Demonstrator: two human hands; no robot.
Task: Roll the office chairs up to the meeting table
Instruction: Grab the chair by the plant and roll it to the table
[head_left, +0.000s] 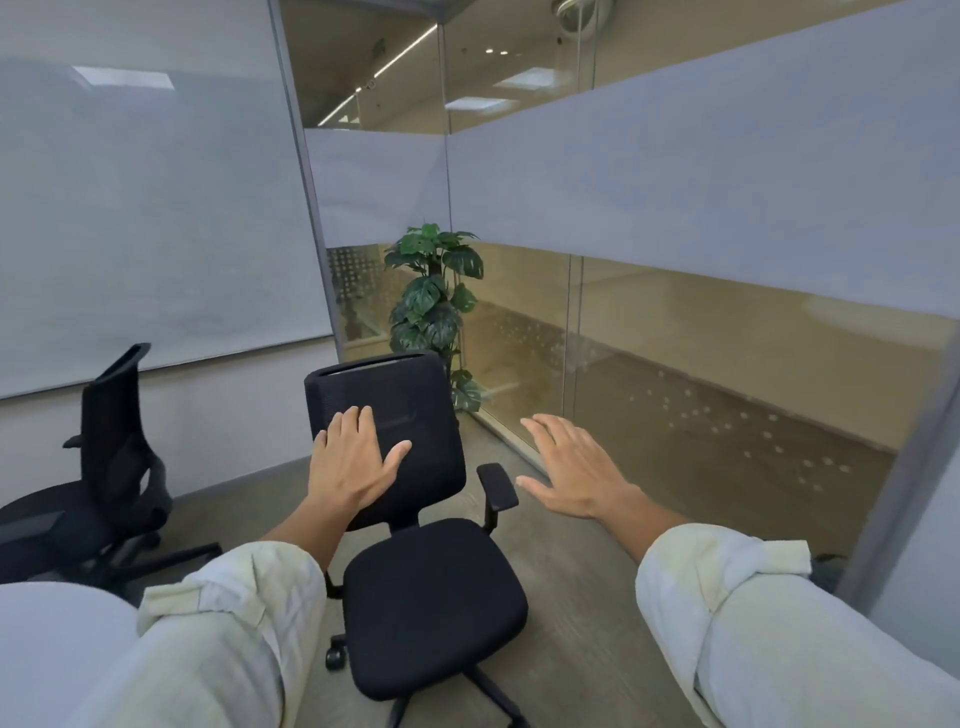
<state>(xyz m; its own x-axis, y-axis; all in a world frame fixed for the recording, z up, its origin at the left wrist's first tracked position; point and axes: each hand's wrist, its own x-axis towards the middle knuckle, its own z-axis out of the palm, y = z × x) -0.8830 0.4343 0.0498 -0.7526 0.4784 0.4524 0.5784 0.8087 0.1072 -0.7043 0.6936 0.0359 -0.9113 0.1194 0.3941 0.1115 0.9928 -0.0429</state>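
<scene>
A black office chair (426, 597) on castors stands right in front of me, its seat toward me and its mesh backrest (415, 410) on the far side. My left hand (350, 457) is stretched out in front of the backrest with fingers spread; whether it touches I cannot tell. My right hand (571, 467) hovers open to the right of the chair, just past its right armrest (497, 486), holding nothing. A second black office chair (98, 483) stands at the left, turned sideways. A white table corner (47, 639) shows at the bottom left.
A large whiteboard (156, 223) covers the left wall. A potted plant (436, 312) stands in the far corner behind the chair. Frosted glass partitions (675, 260) run along the right side. Grey floor (571, 597) lies open to the right of the chair.
</scene>
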